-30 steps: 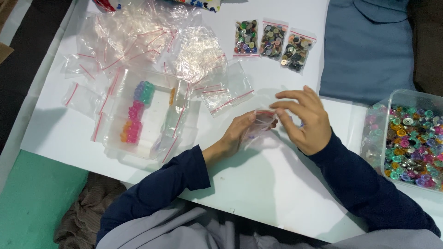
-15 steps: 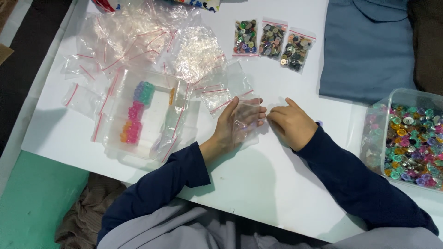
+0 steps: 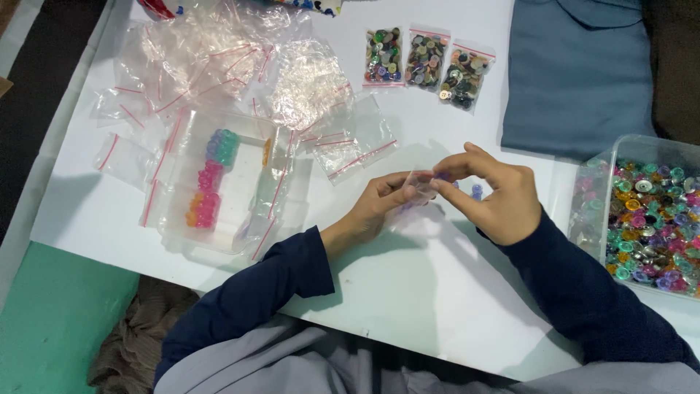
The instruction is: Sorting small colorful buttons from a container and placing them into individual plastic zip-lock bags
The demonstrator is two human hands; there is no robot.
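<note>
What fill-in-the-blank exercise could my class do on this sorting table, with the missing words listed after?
1. Both hands, the left hand and the right hand, hold one small clear ____.
2. At the table's far edge lie ____ filled bags of buttons.
3. The clear tub of colourful buttons stands on the person's ____ side.
4. The folded cloth beyond the tub is ____ in colour.

Missing words: bag; three; right; blue

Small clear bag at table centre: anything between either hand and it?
Nothing visible. The left hand and right hand both pinch the small clear bag directly, fingertips meeting at its top edge. A purple bead lies on the white table by the right hand, clear of the grip.
</note>
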